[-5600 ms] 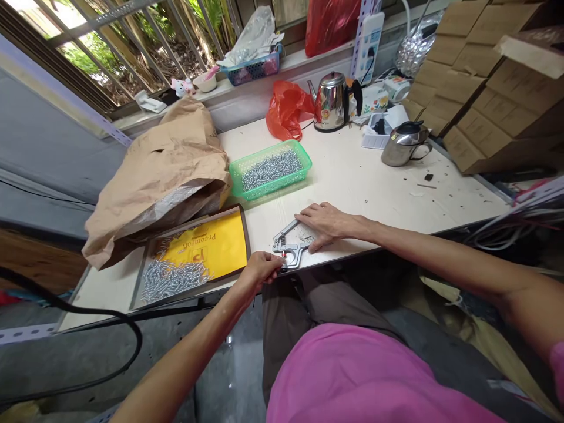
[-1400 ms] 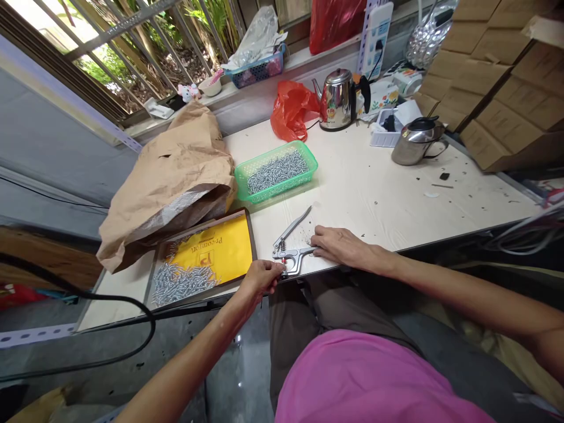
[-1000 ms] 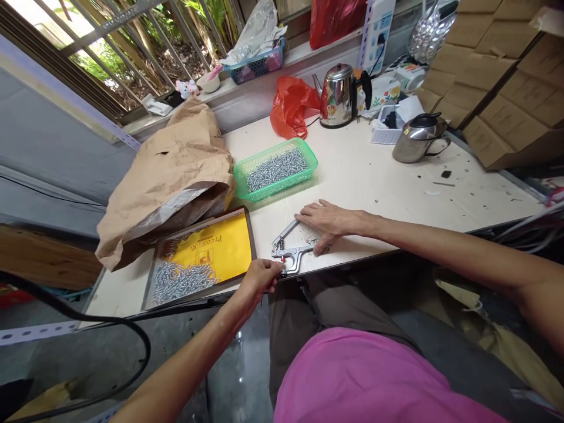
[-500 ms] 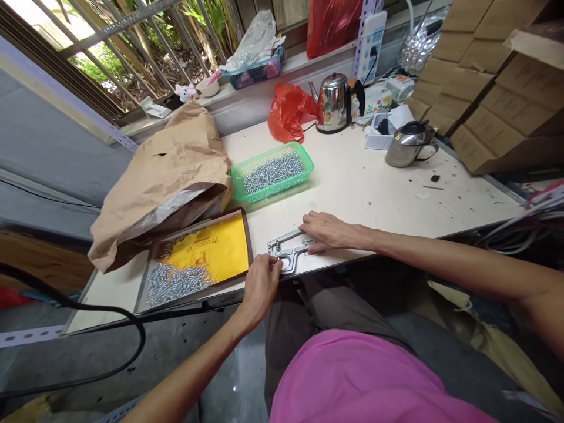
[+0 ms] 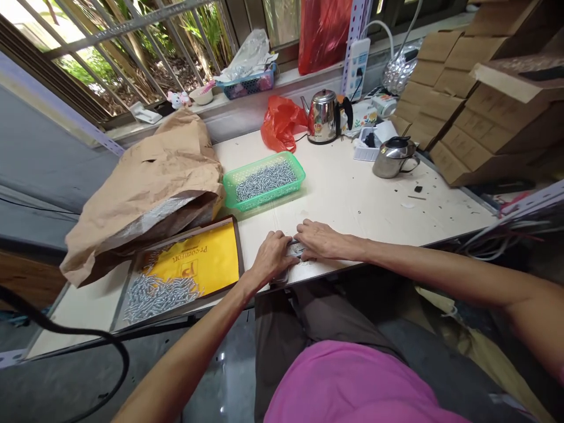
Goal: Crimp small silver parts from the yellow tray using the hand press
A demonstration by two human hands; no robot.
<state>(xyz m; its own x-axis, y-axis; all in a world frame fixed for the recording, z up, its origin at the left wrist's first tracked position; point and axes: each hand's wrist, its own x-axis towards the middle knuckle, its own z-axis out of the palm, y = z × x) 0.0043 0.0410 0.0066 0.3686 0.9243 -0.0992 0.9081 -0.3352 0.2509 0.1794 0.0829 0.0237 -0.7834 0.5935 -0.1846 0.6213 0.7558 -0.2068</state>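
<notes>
One pale table (image 5: 343,200) stretches across the view before us. On its left sprawls a large, crumpled brown paper bag (image 5: 150,176); to the far right we see stacked cardboard boxes (image 5: 462,108). In front of the bag, a shallow tray (image 5: 238,247) holds a yellow printed sheet (image 5: 215,258). Farther back stand a green basket (image 5: 269,198) and an upright shiny kettle (image 5: 324,117).

Near the table's front edge, just right of the tray, are the person's two bare hands. The left hand (image 5: 272,258) arches over with its fingers bent and hides what lies beneath, so we cannot tell whether it pinches anything. The right hand (image 5: 318,239) is curled, fingers above and thumb below, around the handles of a metal hand tool (image 5: 294,251).

The tool lies between the hands, its long axis running roughly side to side, along the table edge: handles toward the right hand, working end under the left. Neither hand seems clearly nearer.

Smallest are the silvery metal pieces (image 5: 161,296), heaped in the tray's left end and also filling the basket.
</notes>
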